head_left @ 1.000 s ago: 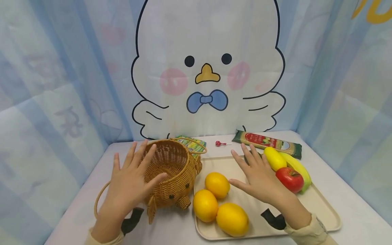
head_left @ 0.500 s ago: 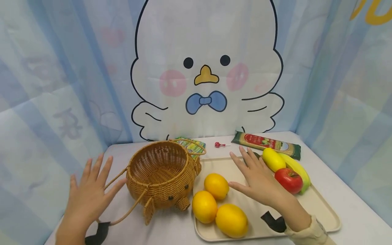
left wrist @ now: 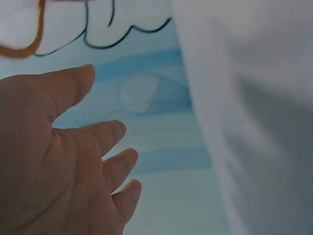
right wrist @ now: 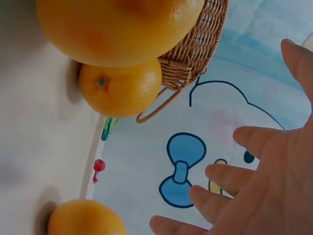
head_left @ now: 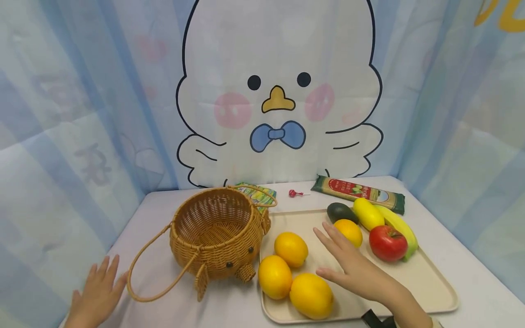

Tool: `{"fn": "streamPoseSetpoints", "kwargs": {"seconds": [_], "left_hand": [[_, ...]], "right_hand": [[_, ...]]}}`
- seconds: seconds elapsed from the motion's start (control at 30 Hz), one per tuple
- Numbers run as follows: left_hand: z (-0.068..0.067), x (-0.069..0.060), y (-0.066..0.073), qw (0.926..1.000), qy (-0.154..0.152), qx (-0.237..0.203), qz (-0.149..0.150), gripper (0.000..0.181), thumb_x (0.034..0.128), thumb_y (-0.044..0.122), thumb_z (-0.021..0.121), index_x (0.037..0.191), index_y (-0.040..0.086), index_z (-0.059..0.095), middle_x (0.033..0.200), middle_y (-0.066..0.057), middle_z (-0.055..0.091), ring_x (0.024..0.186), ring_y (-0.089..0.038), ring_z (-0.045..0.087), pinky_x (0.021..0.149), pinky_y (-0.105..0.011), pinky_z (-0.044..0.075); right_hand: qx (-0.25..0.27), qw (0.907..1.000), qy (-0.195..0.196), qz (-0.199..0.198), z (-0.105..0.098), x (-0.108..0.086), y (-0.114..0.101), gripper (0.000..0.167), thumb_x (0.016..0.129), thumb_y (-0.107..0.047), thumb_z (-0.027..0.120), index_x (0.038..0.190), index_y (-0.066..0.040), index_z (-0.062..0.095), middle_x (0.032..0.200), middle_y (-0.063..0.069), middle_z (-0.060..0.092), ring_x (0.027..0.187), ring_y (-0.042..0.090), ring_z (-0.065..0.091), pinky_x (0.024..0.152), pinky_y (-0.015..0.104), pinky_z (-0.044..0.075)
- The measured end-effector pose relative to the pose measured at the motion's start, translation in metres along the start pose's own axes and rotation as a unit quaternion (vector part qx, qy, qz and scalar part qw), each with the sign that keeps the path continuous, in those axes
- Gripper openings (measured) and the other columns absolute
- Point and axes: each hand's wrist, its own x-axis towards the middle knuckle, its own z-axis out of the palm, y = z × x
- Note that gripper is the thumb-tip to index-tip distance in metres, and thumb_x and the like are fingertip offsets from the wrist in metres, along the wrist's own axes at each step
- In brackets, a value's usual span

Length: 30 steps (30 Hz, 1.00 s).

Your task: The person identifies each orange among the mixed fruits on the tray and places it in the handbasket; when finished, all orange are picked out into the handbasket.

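Note:
My left hand (head_left: 95, 294) is at the table's left side, fingers spread and holding nothing, beside the looped handle of a wicker basket (head_left: 221, 255). In the left wrist view the same hand (left wrist: 63, 152) shows an empty palm. My right hand (head_left: 358, 271) hovers over the beige tray (head_left: 430, 291), fingers extended and empty. Left of it on the tray lie three orange-yellow fruits (head_left: 311, 296); beyond it is another orange fruit (head_left: 348, 232). The right wrist view shows the empty right hand (right wrist: 259, 181) beside the orange fruits (right wrist: 120, 88).
A red apple (head_left: 388, 243), yellow fruit (head_left: 368, 214), banana (head_left: 395, 225) and dark green fruit (head_left: 341, 212) are on the tray's right part. Behind lie a long green-and-red packet (head_left: 361, 191), a lollipop (head_left: 292, 193) and a colourful packet (head_left: 259, 195). Printed curtains (head_left: 279, 45) surround the table.
My left hand has moved from in front of the basket to the left and down. My right hand has lowered slightly, uncovering the dark green fruit and an orange one.

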Motion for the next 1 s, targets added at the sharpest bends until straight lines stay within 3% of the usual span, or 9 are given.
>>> {"fn": "streamPoseSetpoints", "kwargs": {"seconds": [0.1,0.2,0.33,0.43,0.53,0.63,0.73,1.0], "left_hand": [[0.009,0.007,0.012,0.9997,0.007,-0.012,0.022,0.080,0.0981,0.055,0.029,0.148,-0.005,0.009,0.150,-0.035,0.005,0.136,-0.057,0.000,0.091,-0.086,0.009],[0.015,0.012,0.028,0.9960,0.020,-0.065,0.059,0.082,0.0965,0.051,0.040,0.148,-0.004,0.009,0.152,-0.034,0.004,0.138,-0.055,-0.001,0.097,-0.082,0.010],[0.019,0.019,0.050,0.9730,0.085,-0.149,0.154,0.078,0.0944,0.034,0.053,0.147,-0.008,0.014,0.150,-0.037,0.011,0.139,-0.055,0.005,0.107,-0.072,0.008],[0.014,0.024,0.068,0.9589,0.102,-0.174,0.199,0.077,0.0942,0.029,0.055,0.149,-0.005,0.012,0.150,-0.037,0.011,0.138,-0.055,0.010,0.108,-0.070,0.012],[0.004,0.024,0.086,0.9625,0.065,-0.182,0.190,0.080,0.0954,0.034,0.052,0.151,0.002,0.005,0.154,-0.032,0.002,0.140,-0.053,0.007,0.107,-0.071,0.014],[-0.003,0.024,0.102,0.9729,0.037,-0.165,0.158,0.086,0.0946,0.045,0.050,0.152,0.005,0.000,0.156,-0.027,-0.001,0.141,-0.051,0.007,0.109,-0.070,0.014],[-0.005,0.022,0.113,0.9799,0.031,-0.146,0.132,0.091,0.0925,0.052,0.050,0.152,0.006,-0.001,0.156,-0.028,0.002,0.140,-0.051,0.010,0.109,-0.068,0.018],[-0.003,0.015,0.131,0.9852,0.045,-0.144,0.081,0.103,0.0878,0.060,0.052,0.150,0.002,-0.004,0.155,-0.029,0.008,0.140,-0.047,0.020,0.103,-0.051,0.043]], "right_hand": [[0.032,0.9994,-0.016,0.005,0.004,-0.005,0.002,0.077,0.087,-0.058,0.054,0.150,-0.038,0.015,0.161,0.007,0.005,0.144,0.041,0.016,0.102,0.072,0.030],[0.043,0.9985,-0.032,0.012,0.008,-0.008,0.003,0.076,0.088,-0.056,0.054,0.150,-0.040,0.014,0.161,0.006,0.006,0.144,0.041,0.016,0.101,0.073,0.029],[0.048,0.9975,-0.050,0.017,0.013,-0.010,0.004,0.077,0.087,-0.057,0.056,0.149,-0.042,0.014,0.161,0.005,0.006,0.143,0.043,0.017,0.097,0.076,0.029],[0.055,0.9963,-0.062,0.021,0.016,-0.012,0.005,0.078,0.086,-0.057,0.058,0.148,-0.044,0.013,0.161,0.004,0.006,0.143,0.044,0.017,0.095,0.077,0.030],[0.065,0.9952,-0.070,0.018,0.020,-0.014,0.006,0.080,0.085,-0.055,0.060,0.148,-0.045,0.013,0.161,0.006,0.005,0.143,0.045,0.015,0.094,0.078,0.028],[0.073,0.9947,-0.071,0.002,0.023,-0.016,0.007,0.083,0.084,-0.054,0.062,0.150,-0.039,0.015,0.161,0.010,0.006,0.142,0.047,0.016,0.094,0.078,0.030],[0.081,0.9940,-0.073,-0.015,0.026,-0.017,0.009,0.085,0.082,-0.051,0.066,0.151,-0.033,0.019,0.160,0.013,0.007,0.141,0.048,0.019,0.093,0.077,0.032],[0.093,0.9901,-0.101,-0.029,0.034,-0.019,0.016,0.088,0.079,-0.049,0.070,0.150,-0.029,0.023,0.159,0.019,0.007,0.135,0.055,0.024,0.088,0.078,0.035]]}}
